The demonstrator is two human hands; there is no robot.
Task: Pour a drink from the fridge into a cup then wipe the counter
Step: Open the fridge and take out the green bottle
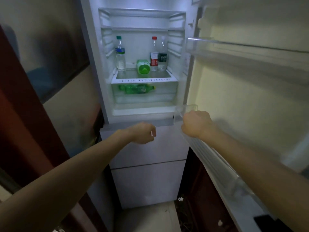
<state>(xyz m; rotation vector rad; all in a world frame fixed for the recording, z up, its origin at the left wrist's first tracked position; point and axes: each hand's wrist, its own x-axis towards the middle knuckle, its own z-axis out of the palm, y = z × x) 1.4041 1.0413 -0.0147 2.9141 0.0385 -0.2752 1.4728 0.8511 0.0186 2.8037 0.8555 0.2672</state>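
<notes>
The fridge (142, 64) stood open ahead of you, lit inside, its door (250, 81) swung wide to the right. Your left hand (142, 133) hung in front of the closed lower compartment, just below the open section, fingers curled loosely inward and holding nothing. Your right hand (194, 123) was out at the inner corner of the door, closed over the near end of the clear lower door bin (185, 109); how tight that grip was I could not tell, as the fingers were hidden behind the back of the hand.

The way in between your two arms was free, and the shelf (143, 79) had bare room at its front edge. On it stood a clear bottle with a green cap (120, 54) at the left, a red-capped bottle (154, 54) with a red and white label, and just right of it, touching, a clear bottle with a dark label (162, 54). A green container (143, 67) lay on its side between them. A green bottle (137, 89) lay flat in the drawer below. The label writing was too blurred to read.
</notes>
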